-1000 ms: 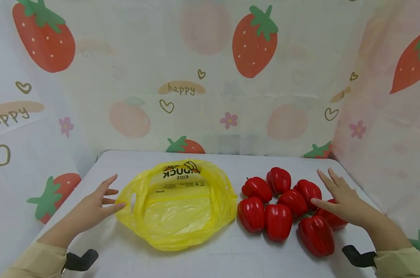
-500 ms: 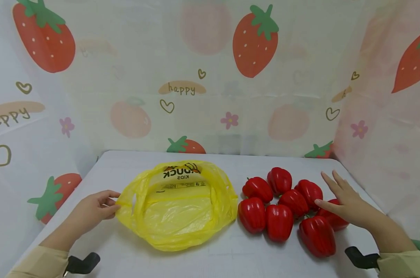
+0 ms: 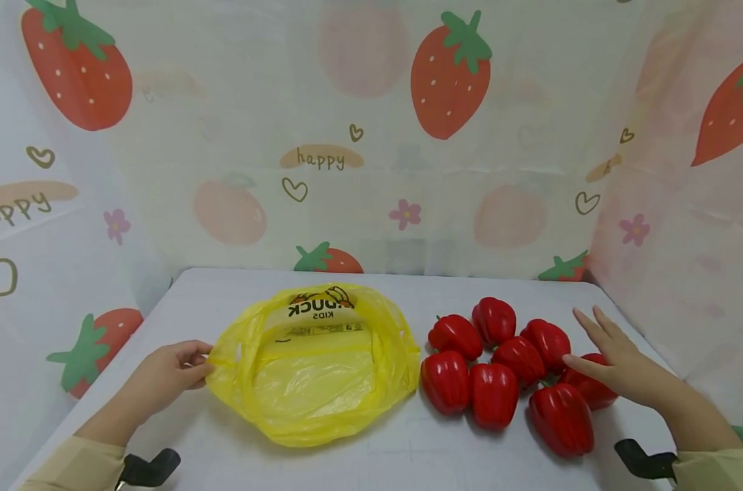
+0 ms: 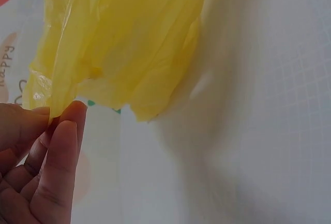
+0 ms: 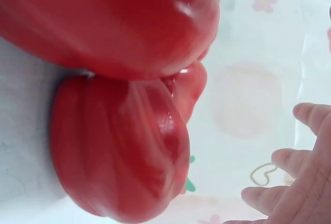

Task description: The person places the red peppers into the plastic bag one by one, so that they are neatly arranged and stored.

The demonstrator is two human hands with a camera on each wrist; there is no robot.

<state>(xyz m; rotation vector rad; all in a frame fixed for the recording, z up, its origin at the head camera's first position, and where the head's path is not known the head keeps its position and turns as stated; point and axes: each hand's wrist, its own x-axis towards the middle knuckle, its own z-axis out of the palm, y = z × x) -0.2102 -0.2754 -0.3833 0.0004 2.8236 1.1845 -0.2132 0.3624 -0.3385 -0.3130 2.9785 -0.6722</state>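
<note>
In the head view, my left grip (image 3: pixel 162 378) pinched the side edge of a yellow plastic bag (image 3: pixel 312 382), which lay on the worktop (image 3: pixel 377 467) directly to the right of this grip, with its mouth spread wide. My right grip (image 3: pixel 617 368) had straight, spread fingers and held nothing. The red peppers (image 3: pixel 518 360) lay mostly to the left of it, one of them partly hidden by it.

In the left wrist view, the fingertips (image 4: pixel 63 144) of my left grip pressed the film between them, and the bag spread away from them in creases. I judged that a light but steady pinch was suitable here, because the film looked thin and could slip or tear.

In the right wrist view, the nearest peppers were apart from my right grip. To hold the bag well, I thought, only a slow, small pull was advisable; otherwise its mouth could fold.
</note>
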